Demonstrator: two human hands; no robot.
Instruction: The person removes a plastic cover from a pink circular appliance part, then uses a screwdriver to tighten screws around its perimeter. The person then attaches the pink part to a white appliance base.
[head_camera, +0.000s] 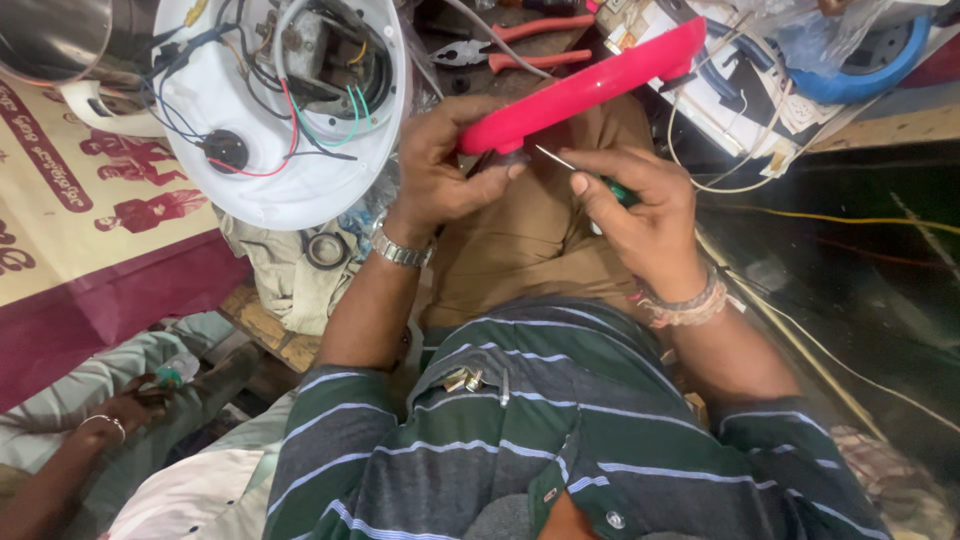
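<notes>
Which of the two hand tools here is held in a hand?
The green-handled screwdriver, gripped by the right hand; the red-handled pliers lie untouched on the bench.

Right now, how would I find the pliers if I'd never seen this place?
Start at the big white round appliance base with its wires showing, at the top. Just to its right, above the long pink plastic part held in the left hand, lie the pliers. They alone have two orange-red handles and grey metal tips.
</notes>
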